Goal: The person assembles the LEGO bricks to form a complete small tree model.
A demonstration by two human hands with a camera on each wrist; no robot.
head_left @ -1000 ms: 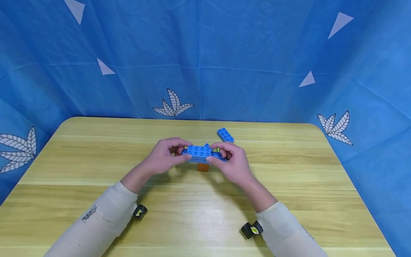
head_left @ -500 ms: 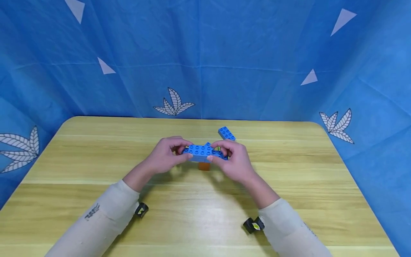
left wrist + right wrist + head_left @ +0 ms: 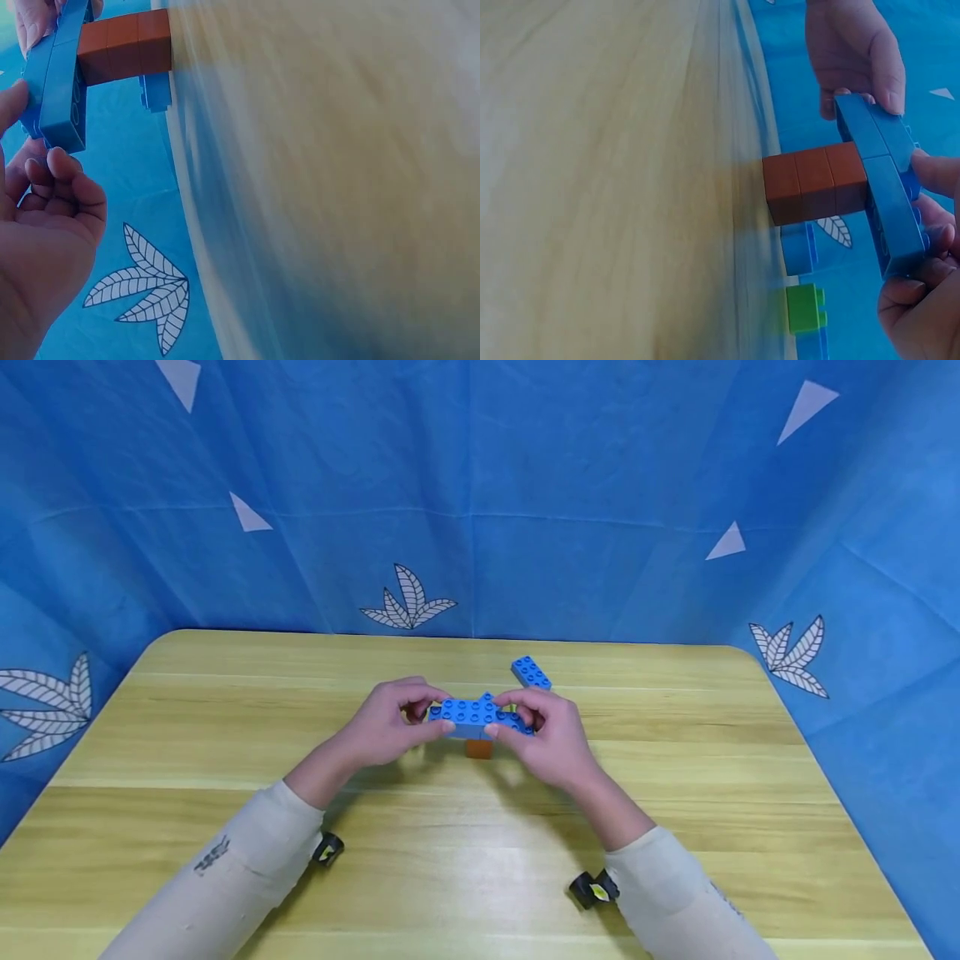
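Note:
A stack of three brown bricks (image 3: pixel 814 180) stands upright on the table. Across its top lie two blue bricks end to end, one of them the right-hand lower blue brick (image 3: pixel 894 217). Over their joint sits an upper blue brick (image 3: pixel 468 710), studs up. My left hand (image 3: pixel 386 722) pinches the left end of this upper brick between thumb and fingers. At its other end, my right hand (image 3: pixel 551 739) grips it the same way, with more fingers curled below beside the lower brick. The head view shows only the front of the brown stack (image 3: pixel 478 749).
Behind the stack a loose blue brick (image 3: pixel 531 673) lies on the wooden table (image 3: pixel 675 735). The right wrist view also shows a green brick (image 3: pixel 804 307) and another blue brick (image 3: pixel 797 249) near the stack. A blue cloth (image 3: pixel 585 485) hangs behind the table.

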